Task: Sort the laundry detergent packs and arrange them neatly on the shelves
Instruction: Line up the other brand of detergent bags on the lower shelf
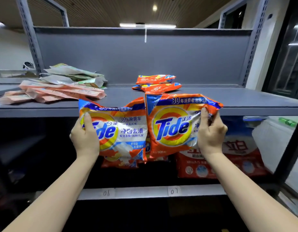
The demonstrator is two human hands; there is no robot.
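A person's left hand [85, 136] and right hand [211, 133] each grip an upright Tide pack [126, 129], [175, 124] just below the upper shelf [211, 104]; the stacked Tide packs [157, 83] lie up and behind, nearer the right hand.

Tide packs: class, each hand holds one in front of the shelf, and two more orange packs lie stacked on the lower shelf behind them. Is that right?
One detail is wrong. The head view shows the two stacked orange packs on the upper shelf, not the lower one. The rest holds: the left hand and right hand each hold one Tide pack.
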